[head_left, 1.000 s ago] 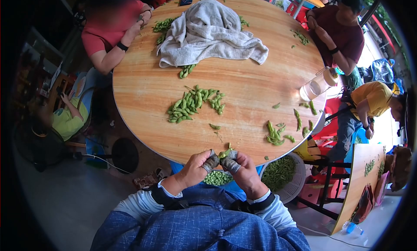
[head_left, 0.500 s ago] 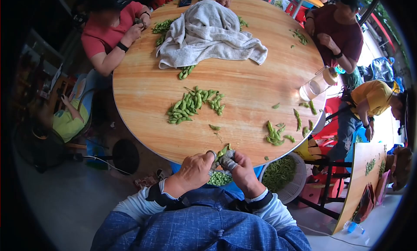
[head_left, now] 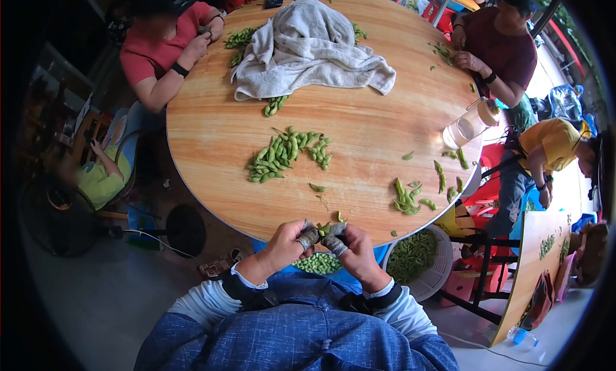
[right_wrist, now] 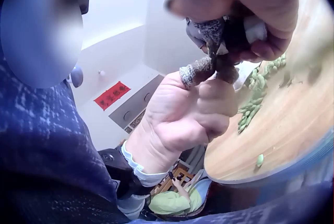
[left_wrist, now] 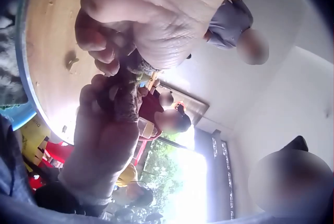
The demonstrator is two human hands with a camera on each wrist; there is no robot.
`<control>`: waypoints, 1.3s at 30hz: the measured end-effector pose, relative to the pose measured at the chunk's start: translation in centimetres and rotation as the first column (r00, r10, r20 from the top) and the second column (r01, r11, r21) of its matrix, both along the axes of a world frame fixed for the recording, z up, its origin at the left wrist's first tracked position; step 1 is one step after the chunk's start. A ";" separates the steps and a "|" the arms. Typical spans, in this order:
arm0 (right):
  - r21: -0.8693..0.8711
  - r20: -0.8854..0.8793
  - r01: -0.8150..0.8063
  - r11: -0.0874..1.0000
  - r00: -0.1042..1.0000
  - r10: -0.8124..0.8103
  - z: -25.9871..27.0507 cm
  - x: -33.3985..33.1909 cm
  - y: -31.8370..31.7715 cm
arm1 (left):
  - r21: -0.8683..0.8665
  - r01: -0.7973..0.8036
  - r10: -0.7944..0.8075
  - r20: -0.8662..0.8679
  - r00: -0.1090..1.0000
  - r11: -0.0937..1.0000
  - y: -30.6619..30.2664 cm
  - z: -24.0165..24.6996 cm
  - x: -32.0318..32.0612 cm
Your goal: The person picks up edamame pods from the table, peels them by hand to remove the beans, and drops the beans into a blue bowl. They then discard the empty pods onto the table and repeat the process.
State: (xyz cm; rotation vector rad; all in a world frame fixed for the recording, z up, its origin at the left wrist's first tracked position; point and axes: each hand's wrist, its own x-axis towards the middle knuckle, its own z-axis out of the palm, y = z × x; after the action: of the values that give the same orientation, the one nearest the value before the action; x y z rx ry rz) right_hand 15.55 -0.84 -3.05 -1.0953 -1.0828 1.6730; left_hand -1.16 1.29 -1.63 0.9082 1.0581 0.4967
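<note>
In the head view a green pod [head_left: 324,230] is pinched between both hands at the table's near edge. The left hand [head_left: 286,244] curls thumb and fingers at its left end; the right hand [head_left: 357,250] grips from the right. Grey wraps cover the thumbs and some fingertips. Below them, a blue basin holds shelled green beans [head_left: 318,263]. Both wrist views show the left hand [left_wrist: 151,20] [right_wrist: 193,109] and right hand [left_wrist: 104,135] [right_wrist: 245,10] meeting tip to tip, the pod mostly hidden there.
On the round table [head_left: 224,134] lie a pod pile [head_left: 276,156], scattered pods [head_left: 405,198], a grey towel [head_left: 311,57] and a clear bottle [head_left: 465,126]. A white basket [head_left: 436,259] of pods stands right of the basin. Other people sit around the table.
The pod that stuck up between the fingers now sits lower and is mostly covered. The hands have shifted slightly, showing more beans below. At the far right, a person's hand has reached toward some pods.
</note>
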 end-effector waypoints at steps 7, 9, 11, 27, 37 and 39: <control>0.149 0.227 -0.094 0.984 0.972 0.059 -0.2 -0.2 -0.1 | -0.286 -0.151 0.203 0.162 0.966 0.946 -0.2 -1.7 0.0; 0.203 0.280 -0.140 0.969 0.957 0.079 -0.4 -0.1 0.0 | -0.377 -0.173 0.253 0.173 0.952 0.910 -0.2 -2.5 0.0; 0.181 0.287 -0.121 0.976 0.956 0.065 -0.4 -0.2 0.0 | -0.478 -0.170 0.304 0.218 0.927 0.862 -0.1 -3.4 -0.1; 0.018 0.129 -0.054 0.998 0.990 0.051 -1.8 -0.1 -0.1 | -0.522 -0.128 0.319 0.295 0.901 0.843 -0.6 -5.1 0.0; -0.097 -0.006 0.269 0.958 0.963 -0.271 -3.5 2.8 0.9 | -0.113 0.203 -0.201 0.029 0.979 0.973 -1.8 -5.9 -0.8; -0.109 -0.079 0.377 0.920 0.919 -0.386 -4.9 4.3 1.4 | 0.003 0.225 -0.225 -0.004 0.974 0.974 -1.5 -6.1 -1.0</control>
State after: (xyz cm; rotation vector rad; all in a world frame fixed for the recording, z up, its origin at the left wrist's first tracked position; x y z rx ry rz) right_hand 19.85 0.57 -7.97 -1.1832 -0.6794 1.4546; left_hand -2.15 -0.24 -7.77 1.0183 0.9436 0.3083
